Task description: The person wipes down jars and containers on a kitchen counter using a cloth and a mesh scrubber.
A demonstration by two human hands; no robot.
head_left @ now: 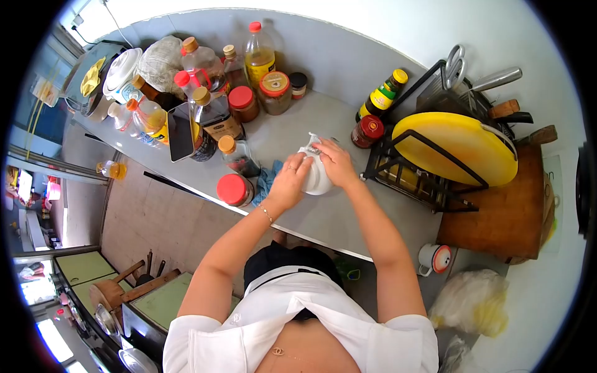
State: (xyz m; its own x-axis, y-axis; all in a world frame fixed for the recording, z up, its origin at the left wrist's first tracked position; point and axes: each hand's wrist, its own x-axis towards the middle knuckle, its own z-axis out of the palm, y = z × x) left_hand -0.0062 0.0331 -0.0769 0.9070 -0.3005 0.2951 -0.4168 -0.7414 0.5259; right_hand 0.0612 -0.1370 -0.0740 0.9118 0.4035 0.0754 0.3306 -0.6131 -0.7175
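A round white container (318, 181) stands on the grey counter in front of the person. At its left side, my left hand (292, 177) has its fingers bent over the top. My right hand (336, 163) rests against its right and far side, fingers reaching over a crumpled whitish piece (313, 140) at the top. Both hands close on this container from either side. Touching or very near my left hand is a crumpled blue cloth (266, 184). A red-lidded jar (235, 190) and a glass bottle with an orange cap (237, 156) stand left of the cloth.
Bottles and jars crowd the counter's left, with a phone (181, 132) leaning there. Right of the hands are a dark red jar (367, 131), a yellow-capped bottle (383, 96) and a black rack holding a yellow board (454, 149). A white mug (434, 259) sits near the right corner.
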